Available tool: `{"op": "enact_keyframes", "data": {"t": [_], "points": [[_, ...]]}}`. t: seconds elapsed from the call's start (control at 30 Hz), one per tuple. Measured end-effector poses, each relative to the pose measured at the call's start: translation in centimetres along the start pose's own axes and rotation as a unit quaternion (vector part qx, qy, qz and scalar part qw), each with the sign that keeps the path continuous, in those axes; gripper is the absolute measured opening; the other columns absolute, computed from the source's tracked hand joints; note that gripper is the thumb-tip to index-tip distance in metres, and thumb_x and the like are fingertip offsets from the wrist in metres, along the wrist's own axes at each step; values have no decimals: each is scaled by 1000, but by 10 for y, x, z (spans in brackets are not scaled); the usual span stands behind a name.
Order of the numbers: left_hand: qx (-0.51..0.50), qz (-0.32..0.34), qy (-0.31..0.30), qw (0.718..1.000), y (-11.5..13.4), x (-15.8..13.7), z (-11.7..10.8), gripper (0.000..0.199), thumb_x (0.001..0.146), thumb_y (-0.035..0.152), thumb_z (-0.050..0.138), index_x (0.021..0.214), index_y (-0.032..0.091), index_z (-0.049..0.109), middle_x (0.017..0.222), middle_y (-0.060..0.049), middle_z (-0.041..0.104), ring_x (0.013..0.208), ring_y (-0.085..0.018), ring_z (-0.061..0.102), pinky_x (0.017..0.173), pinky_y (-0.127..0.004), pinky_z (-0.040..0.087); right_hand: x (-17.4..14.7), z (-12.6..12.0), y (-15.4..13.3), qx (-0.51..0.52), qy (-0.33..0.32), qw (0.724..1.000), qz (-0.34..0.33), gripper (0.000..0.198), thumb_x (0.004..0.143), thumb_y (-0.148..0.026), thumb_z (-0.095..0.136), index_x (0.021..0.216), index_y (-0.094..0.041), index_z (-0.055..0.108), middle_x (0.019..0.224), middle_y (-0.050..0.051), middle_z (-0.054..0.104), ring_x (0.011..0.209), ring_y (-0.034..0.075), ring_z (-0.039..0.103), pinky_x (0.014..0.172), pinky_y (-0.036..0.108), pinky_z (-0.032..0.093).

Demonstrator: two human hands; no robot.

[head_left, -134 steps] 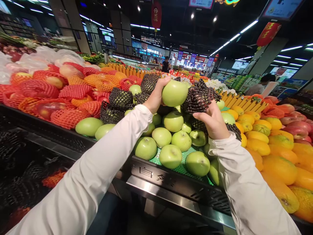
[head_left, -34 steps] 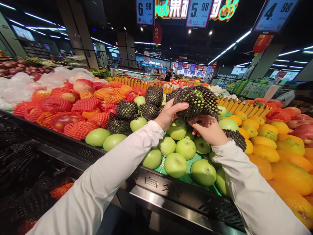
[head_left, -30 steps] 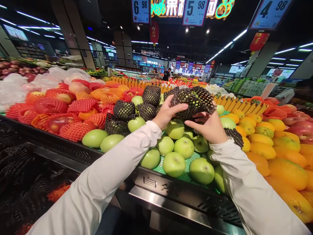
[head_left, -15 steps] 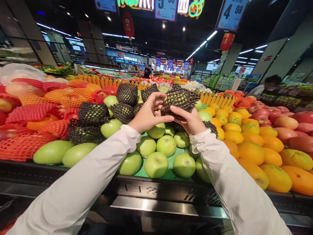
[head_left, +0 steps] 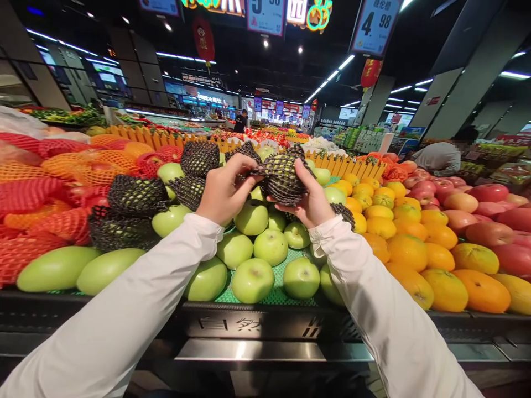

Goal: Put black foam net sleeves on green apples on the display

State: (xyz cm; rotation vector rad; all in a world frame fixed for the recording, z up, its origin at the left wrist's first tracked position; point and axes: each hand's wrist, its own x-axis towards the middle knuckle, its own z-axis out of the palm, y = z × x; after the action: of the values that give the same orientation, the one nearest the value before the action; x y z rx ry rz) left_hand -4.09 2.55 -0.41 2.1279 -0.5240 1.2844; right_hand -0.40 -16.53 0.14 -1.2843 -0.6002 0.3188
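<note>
A green apple in a black foam net (head_left: pixel 284 178) is held above the display by both hands. My right hand (head_left: pixel 312 198) cups it from the right and below, the thumb along its side. My left hand (head_left: pixel 227 189) pinches the loose end of the black net at the apple's left side. Bare green apples (head_left: pixel 253 279) lie below the hands on a green mat (head_left: pixel 271 296). More netted fruits, such as one in a black net (head_left: pixel 199 158), are piled to the left of my left hand.
Oranges (head_left: pixel 409 252) and red apples (head_left: pixel 487 225) are heaped to the right. Red and orange netted fruits (head_left: pixel 35 193) and long green mangoes (head_left: pixel 58 269) lie to the left. A black shelf edge (head_left: pixel 253 318) runs along the front. A bent person (head_left: pixel 437 156) is at the far right.
My left hand has moved from an open curve beside the apple to a pinch on its net. My right hand has turned to cup the apple. The view has shifted slightly right.
</note>
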Motion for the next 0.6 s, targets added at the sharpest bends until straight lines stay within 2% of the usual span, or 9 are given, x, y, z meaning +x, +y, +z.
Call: {"op": "enact_keyframes", "data": {"t": [0.17,0.27,0.33,0.4,0.43,0.5,0.53,0.6], "points": [[2,13,42,999,4,-4,-4,26,91,47,64,101,24,62,86,2,64,62,-10,45,61,-28,37,-7,3,-5,-29,-24,999,1,79,73,-78,66,129,-23,60,101,9,71,95,29,70,71,39,64],[-34,7,38,999,8,-4,-6,37,87,54,68,111,26,60,103,0,65,78,-14,51,67,-30,41,-11,5,-8,-26,-48,998,9,79,73,-81,64,127,-24,61,95,8,71,92,30,71,71,42,63],[-82,25,-3,996,10,-2,-6,56,84,61,68,127,26,55,125,-3,61,100,-19,55,83,-33,46,-12,7,-9,-39,-77,996,33,82,74,-88,55,126,-24,63,90,8,71,88,30,71,70,44,63],[-132,39,-90,986,9,-1,-5,75,84,71,61,140,23,48,139,-7,55,116,-25,54,100,-38,45,-12,10,-7,-57,-104,991,59,91,72,-94,47,127,-23,62,90,8,71,87,30,71,68,44,62],[-149,42,-135,979,7,-2,-4,80,84,77,55,142,22,47,140,-8,56,117,-26,54,104,-39,44,-11,11,-6,-64,-107,990,65,95,71,-95,45,129,-22,61,92,8,71,88,30,70,69,44,62],[-148,37,-190,970,4,-2,-3,85,83,84,46,136,18,54,130,-9,63,109,-27,59,101,-39,46,-9,13,-2,-64,-87,993,54,102,68,-96,47,137,-22,53,105,9,71,91,29,70,69,42,62],[-129,32,-192,972,2,-3,-2,86,82,86,44,131,17,58,122,-10,67,103,-26,60,96,-38,48,-9,13,-1,-58,-67,995,40,104,67,-95,50,142,-23,47,115,9,69,92,28,70,69,41,62],[-85,23,-155,984,0,-3,-2,85,82,87,40,123,16,61,110,-9,69,94,-25,60,91,-37,48,-10,13,1,-35,-41,999,4,106,67,-92,57,149,-28,35,134,8,61,91,25,69,67,41,62]]}}
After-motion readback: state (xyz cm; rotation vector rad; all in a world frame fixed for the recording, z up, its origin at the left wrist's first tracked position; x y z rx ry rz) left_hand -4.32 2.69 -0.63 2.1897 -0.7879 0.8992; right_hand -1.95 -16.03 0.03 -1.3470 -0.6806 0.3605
